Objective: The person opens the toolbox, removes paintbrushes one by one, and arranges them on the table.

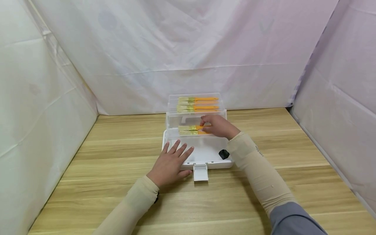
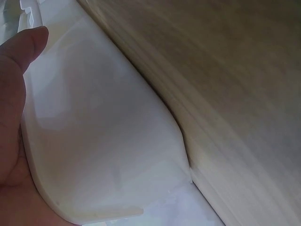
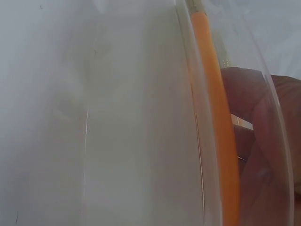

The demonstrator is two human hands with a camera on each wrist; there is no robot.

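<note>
A white box with its lid up stands on the table, its front latch folded down. My left hand rests with spread fingers over the box's front left edge; in the left wrist view the thumb lies along the white wall. My right hand reaches into the lower clear tray and pinches the orange handle of a paintbrush with pale bristles. Another paintbrush lies just in front of it. Seen from the right wrist, an orange handle runs along the clear tray wall, fingers behind it.
Several more orange-handled paintbrushes lie in the upper clear tray at the back. A small black object shows beside the right wrist. White cloth hangs behind and along both sides of the wooden table.
</note>
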